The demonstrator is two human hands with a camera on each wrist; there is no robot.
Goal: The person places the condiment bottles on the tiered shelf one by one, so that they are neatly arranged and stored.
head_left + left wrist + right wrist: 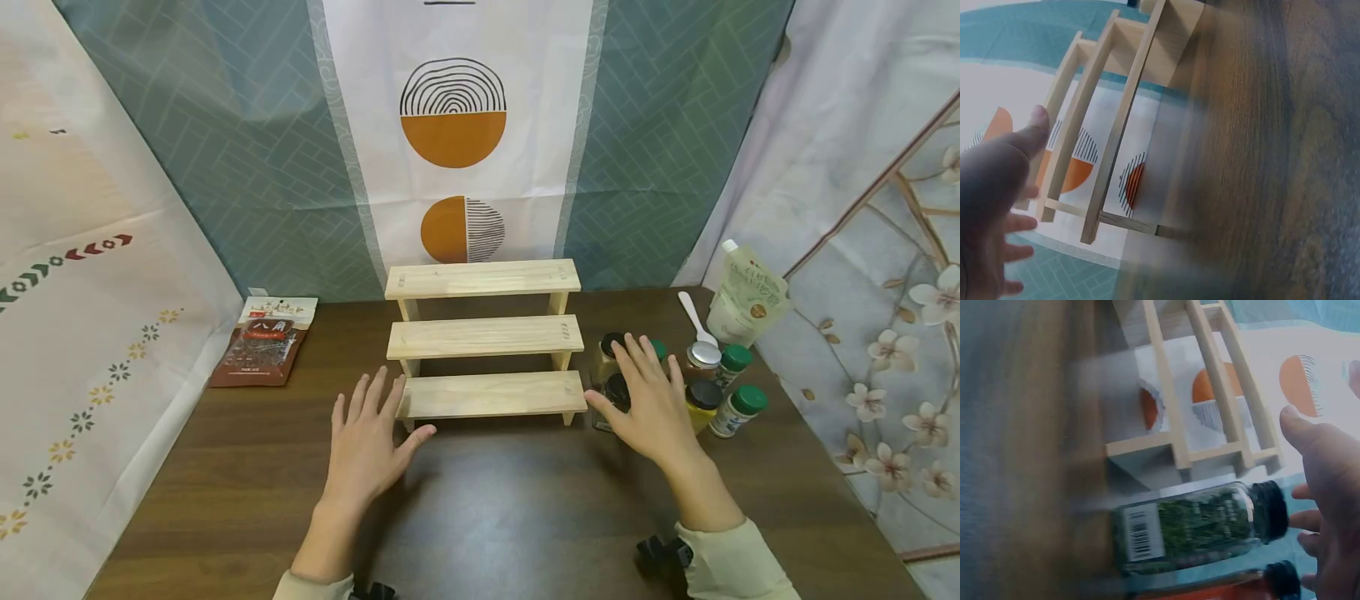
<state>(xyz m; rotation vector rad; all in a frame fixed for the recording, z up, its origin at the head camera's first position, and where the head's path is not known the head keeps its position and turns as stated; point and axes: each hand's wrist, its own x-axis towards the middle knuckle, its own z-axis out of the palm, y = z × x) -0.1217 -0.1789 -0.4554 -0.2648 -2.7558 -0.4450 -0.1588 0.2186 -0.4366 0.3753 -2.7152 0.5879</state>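
Observation:
In the head view a pale wooden three-step rack point(486, 337) stands at the middle back of the table. My left hand point(363, 454) hovers by the rack's lower left end, fingers spread and holding nothing. At the other end, my right hand point(652, 408) hangs above a group of spice jars, its fingers spread too and partly covering some of them. Beneath its thumb is a black-lidded jar point(617, 392); the right wrist view shows a glass jar of green dried herbs point(1200, 525) beside the rack and a black-lidded jar with orange-red contents point(1210, 592).
Farther right stand a silver-lidded jar point(703, 357), a black-lidded yellow jar point(702, 404) and green-lidded jars point(748, 402). Behind them are a white spoon point(696, 317) and a pale green spouted pouch point(744, 298). A brown packet point(262, 346) lies at back left. Cloth hangings border the table point(225, 483).

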